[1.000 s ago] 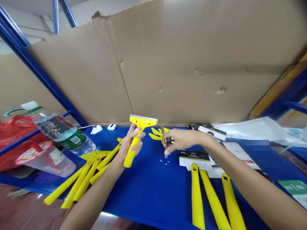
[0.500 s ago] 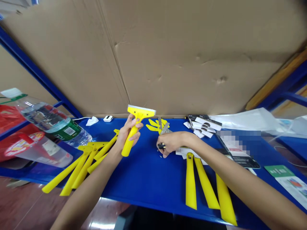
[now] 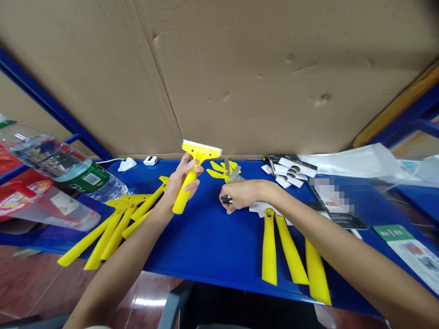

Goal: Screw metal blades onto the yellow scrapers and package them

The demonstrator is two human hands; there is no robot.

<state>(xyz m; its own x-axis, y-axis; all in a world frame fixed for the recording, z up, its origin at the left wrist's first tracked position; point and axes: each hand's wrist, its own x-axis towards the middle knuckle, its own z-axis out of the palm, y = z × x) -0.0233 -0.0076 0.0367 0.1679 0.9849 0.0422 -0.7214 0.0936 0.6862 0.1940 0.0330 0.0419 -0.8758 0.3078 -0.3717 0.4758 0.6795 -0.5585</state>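
Observation:
My left hand point(image 3: 185, 179) is closed around the handle of a yellow scraper point(image 3: 183, 197), held up with its wide head and pale blade edge on top. Two dark screw spots show on that head. Low over the blue table, my right hand point(image 3: 239, 195) is closed on a small screwdriver point(image 3: 227, 199); only part of its black and yellow handle shows, and its shaft is hidden. Just beyond the right hand lie loose yellow scraper plates point(image 3: 216, 170) and grey metal blades point(image 3: 235, 174).
Several yellow scrapers point(image 3: 111, 230) lie at the left, beside a water bottle point(image 3: 85, 173) and plastic cup point(image 3: 68, 210). Yellow handles point(image 3: 269, 246) lie under my right forearm. White-and-black cards point(image 3: 293, 171) and a phone-like slab point(image 3: 338, 205) are at the right. A cardboard wall point(image 3: 240, 82) closes the back.
The view has shifted slightly, so the table sits a little higher in it. Both hands keep their holds; the scraper and the right hand have barely moved against the table.

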